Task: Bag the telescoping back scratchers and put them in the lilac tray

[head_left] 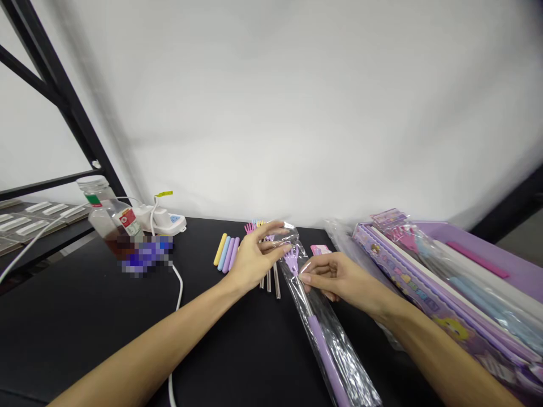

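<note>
A purple back scratcher (326, 353) with a small hand-shaped head and a metal rod lies inside a long clear plastic bag (352, 362). My left hand (254, 254) is closed on the bag's upper end, thumb and fingers pinching the film just above the head. With thumb and index finger, my right hand (333, 274) pinches at the bag beside the rod, just below the head. Behind my left hand lie several metal rods (268, 280) with coloured hand-shaped heads, partly hidden. Several loose handles (227, 253) in yellow, blue and purple lie left of it.
On the right, a purple display box (394, 271) holds bagged back scratchers (449, 282). A pink card (320, 249) lies behind my right hand. To the left stand a jar of dark liquid (116, 217), a power strip (169, 223) and a white cable (180, 282) across the black table (106, 316).
</note>
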`<state>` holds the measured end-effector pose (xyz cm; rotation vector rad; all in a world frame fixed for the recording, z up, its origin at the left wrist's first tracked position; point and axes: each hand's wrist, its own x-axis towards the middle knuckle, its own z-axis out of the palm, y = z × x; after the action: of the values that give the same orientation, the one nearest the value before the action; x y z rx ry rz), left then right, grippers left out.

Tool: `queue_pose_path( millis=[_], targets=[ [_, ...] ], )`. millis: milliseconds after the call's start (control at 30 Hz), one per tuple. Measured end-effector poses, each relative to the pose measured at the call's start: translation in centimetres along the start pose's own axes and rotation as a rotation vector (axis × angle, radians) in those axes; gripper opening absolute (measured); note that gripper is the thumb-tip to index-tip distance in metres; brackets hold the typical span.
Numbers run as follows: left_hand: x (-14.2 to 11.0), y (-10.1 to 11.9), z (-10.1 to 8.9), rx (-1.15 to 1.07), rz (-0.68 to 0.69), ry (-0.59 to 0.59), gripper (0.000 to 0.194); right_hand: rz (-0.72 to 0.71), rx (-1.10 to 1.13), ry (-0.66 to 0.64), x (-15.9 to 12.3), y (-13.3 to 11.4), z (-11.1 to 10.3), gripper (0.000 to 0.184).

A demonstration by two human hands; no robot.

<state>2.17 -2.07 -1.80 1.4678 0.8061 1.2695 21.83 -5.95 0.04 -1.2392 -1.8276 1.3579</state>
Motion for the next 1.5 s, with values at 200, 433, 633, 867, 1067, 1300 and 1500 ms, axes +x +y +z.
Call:
queue_pose_path(
  millis=[200,433,633,867,1067,1300,1500],
  targets=[
    [0.2,0.0,-0.9,-0.03,-0.008,-0.061,0.077,0.012,-0.214,0.066,0.4,-0.8,-2.7,0.04],
    [0.1,-0.2,-1.3,0.068,-0.083,-0.13,0.081,-0.085,-0.906,0.287,1.7,1.2,-7.3,0.047],
    [-0.3,-0.2,-0.8,0.127,-0.109,-0.183,0.078,-0.044,-0.966,0.176,2.6,3.9,-7.6,0.05],
    [-0.5,-0.2,-0.4,0.138,-0.148,-0.215,0.078,-0.094,-0.908,0.226,2.8,4.4,-7.7,0.049],
    [-0.6,-0.3,-0.2,0.117,-0.137,-0.211,0.077,-0.113,-0.843,0.207,3.1,4.5,-7.9,0.054],
    [-0.6,-0.3,-0.1,0.134,-0.143,-0.215,0.077,-0.141,-0.88,0.214,3.0,3.8,-7.8,0.06],
    [-0.6,-0.3,0.0,0.135,-0.133,-0.22,0.077,-0.212,-0.889,0.217,2.4,3.2,-7.2,0.058]
  ],
)
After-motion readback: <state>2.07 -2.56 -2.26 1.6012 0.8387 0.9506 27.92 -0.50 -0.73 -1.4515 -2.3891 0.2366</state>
